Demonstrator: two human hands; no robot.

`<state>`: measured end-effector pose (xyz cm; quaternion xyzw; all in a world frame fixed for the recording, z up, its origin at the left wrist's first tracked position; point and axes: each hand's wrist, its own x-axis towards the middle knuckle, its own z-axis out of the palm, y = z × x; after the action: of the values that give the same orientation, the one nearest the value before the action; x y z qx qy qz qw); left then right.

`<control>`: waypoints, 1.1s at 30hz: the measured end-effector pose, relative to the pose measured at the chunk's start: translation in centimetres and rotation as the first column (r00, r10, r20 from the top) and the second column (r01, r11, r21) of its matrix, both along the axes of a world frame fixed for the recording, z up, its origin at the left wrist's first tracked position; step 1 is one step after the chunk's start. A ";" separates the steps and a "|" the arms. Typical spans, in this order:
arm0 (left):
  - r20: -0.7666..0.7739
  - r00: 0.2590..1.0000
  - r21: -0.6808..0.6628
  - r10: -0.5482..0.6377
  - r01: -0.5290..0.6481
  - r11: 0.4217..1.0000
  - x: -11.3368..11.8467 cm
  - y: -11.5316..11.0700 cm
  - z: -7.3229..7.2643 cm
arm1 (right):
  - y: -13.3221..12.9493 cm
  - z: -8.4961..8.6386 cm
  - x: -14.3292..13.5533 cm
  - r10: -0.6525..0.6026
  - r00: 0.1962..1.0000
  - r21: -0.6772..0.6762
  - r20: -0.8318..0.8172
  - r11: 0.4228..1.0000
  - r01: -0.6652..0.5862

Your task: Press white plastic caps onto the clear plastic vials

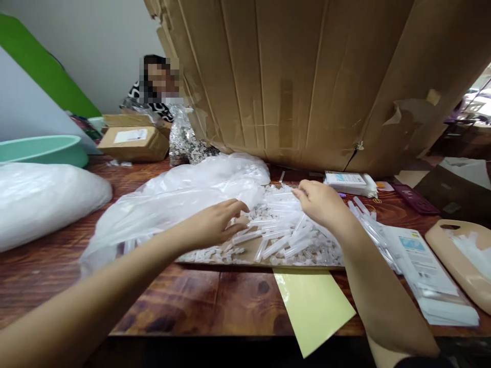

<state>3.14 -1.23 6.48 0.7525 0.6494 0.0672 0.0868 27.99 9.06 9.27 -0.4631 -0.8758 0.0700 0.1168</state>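
Note:
A cardboard tray (249,250) on the table carries a heap of clear plastic tubes (284,243) and small white plastic pieces (218,254). My left hand (224,221) hovers over the tray's left part, thumb and fingers apart, with nothing seen between them. Over the far right side of the heap is my right hand (316,200), its fingers curled into a pinch. Whatever those fingertips may hold is too small or hidden to name. A large translucent plastic bag (184,191) lies against the tray's left side, close to my left hand.
A tall cardboard sheet (287,76) stands behind the tray. Yellow paper (312,306) sticks out under its front edge. Packed white packets (425,276) and a beige basin (452,240) are at right. Leftward are a stuffed white bag (49,202), a carton (132,143) and a person (134,94).

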 end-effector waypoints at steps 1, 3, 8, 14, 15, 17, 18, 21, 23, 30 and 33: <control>-0.096 0.995 -0.112 0.002 -0.012 0.994 -0.3 1.6 0.3 | 1.0 -0.3 0.3 -0.026 0.997 -0.005 0.067 1.000 0.026; -0.212 0.976 -0.209 0.058 -0.103 0.972 -1.3 4.9 0.9 | 2.4 -1.3 0.5 -0.042 0.986 -0.042 0.164 0.998 0.049; -0.266 0.925 -0.053 0.271 -0.295 0.954 -5.9 10.9 1.5 | 3.0 -3.2 -0.5 -0.021 0.965 -0.086 0.262 0.995 0.045; -0.284 0.893 0.104 0.348 -0.333 0.937 -10.1 10.0 -2.1 | 1.8 -3.0 -0.4 -0.087 0.941 0.021 0.327 0.996 0.085; -0.285 0.894 0.128 0.346 -0.322 0.938 -10.7 9.4 -2.7 | 1.4 -2.8 -0.3 -0.096 0.938 0.050 0.332 0.995 0.084; -0.291 0.887 0.165 0.357 -0.321 0.933 -12.1 8.4 -3.5 | 0.7 -2.6 -0.8 -0.108 0.934 0.127 0.340 0.990 0.068; -0.295 0.882 0.174 0.367 -0.328 0.928 -13.0 8.0 -3.7 | 0.4 -2.4 -1.3 -0.104 0.932 0.164 0.346 0.985 0.049; -0.300 0.871 0.176 0.390 -0.351 0.920 -15.3 7.3 -3.7 | -0.2 -1.8 -4.1 0.027 0.919 0.220 0.394 0.968 -0.123; -0.293 0.872 0.171 0.393 -0.356 0.919 -15.8 7.0 -3.3 | -0.2 -1.7 -6.8 0.206 0.872 0.192 0.445 0.929 -0.318; -0.206 0.900 0.271 0.383 -0.324 0.906 -9.1 3.6 -3.0 | 2.9 -3.7 -14.2 0.365 0.763 0.038 0.533 0.891 -0.453; -0.162 0.923 0.268 0.350 -0.300 0.915 -6.5 2.5 -4.1 | 4.0 -3.8 -14.3 0.376 0.748 -0.012 0.547 0.897 -0.442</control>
<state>-3.39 1.24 2.34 0.6412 0.7585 0.0798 -0.0844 13.67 13.09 5.42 -0.2529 -0.9554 -0.0900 -0.1233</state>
